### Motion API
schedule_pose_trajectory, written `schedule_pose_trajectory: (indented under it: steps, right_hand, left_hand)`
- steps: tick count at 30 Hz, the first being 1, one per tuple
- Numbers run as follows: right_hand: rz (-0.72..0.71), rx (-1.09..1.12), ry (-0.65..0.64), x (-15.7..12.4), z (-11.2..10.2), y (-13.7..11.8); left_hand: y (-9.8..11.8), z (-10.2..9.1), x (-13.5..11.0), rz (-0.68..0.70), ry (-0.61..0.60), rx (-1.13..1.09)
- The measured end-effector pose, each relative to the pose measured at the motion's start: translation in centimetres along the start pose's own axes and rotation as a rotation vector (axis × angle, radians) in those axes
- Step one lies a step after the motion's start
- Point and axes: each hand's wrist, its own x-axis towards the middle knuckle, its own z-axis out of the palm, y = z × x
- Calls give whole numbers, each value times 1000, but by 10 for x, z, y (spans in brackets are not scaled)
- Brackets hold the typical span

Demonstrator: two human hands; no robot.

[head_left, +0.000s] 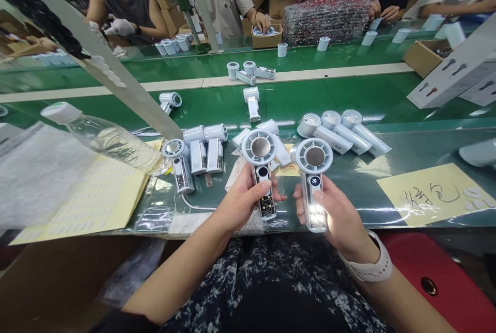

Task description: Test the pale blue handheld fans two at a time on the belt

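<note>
Handheld fans [260,147], both upright — heads forward

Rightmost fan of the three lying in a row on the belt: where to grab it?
Grip the slim handle of the rightmost handheld fan, coming from above, on the side away from the neighbouring fan. The handle lies flat, running straight out from the wider round head, so a hand wraps it easily.

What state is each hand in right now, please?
Left hand: closed, holding an opened handheld fan.
Right hand: closed, holding a handheld fan showing 20.
</note>
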Motion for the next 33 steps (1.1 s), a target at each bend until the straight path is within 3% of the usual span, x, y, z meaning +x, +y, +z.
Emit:
schedule_pose_trajectory:
  steps: [6, 13, 16, 24, 27, 33]
  right_hand:
    - [36, 44, -62, 0, -3, -3]
    - [-24, -18, -41, 1, -5, -2]
    - [-63, 26, -15, 1, -5, -4]
    - [5, 123, -22, -12, 4, -15]
    - [-16, 121, -49, -15, 7, -20]
    - [-5, 203, 24, -11, 12, -23]
  left_hand:
    - [-1, -7, -1, -43, -24, -86]
    - [5, -6, -5, -73, -30, -77]
    - [9, -5, -7, -78, -63, -37]
    - [26, 5, -23, -86, -170, 54]
    - [31, 9, -25, -83, -176, 33]
    - [25, 12, -22, -93, -122, 35]
